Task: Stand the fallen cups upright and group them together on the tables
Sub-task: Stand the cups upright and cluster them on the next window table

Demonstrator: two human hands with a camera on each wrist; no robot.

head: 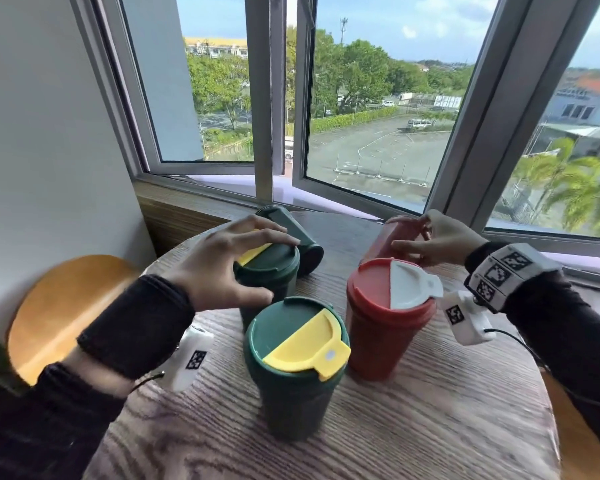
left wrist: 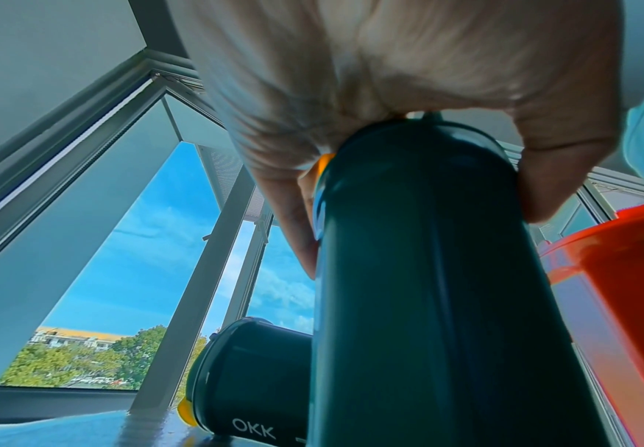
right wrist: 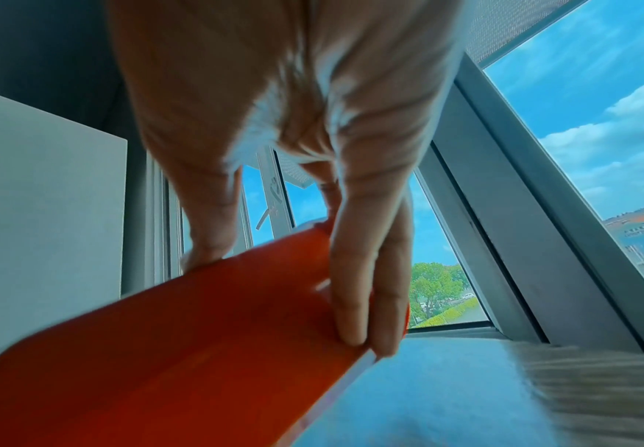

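So the right hand point(head: 437, 239) is curled around the fallen red cup point(head: 394, 233), lying just behind the upright red cup point(head: 388, 317). Left hand point(head: 229, 261) grips a green cup point(head: 269, 271) by its lid. Looks like light, stiff, slick plastic; I'd grab mid-body.

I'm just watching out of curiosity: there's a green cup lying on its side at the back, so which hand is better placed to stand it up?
Probably the left hand. It grips the upright green cup right beside the fallen green cup; the right hand already holds the tilted red cup.
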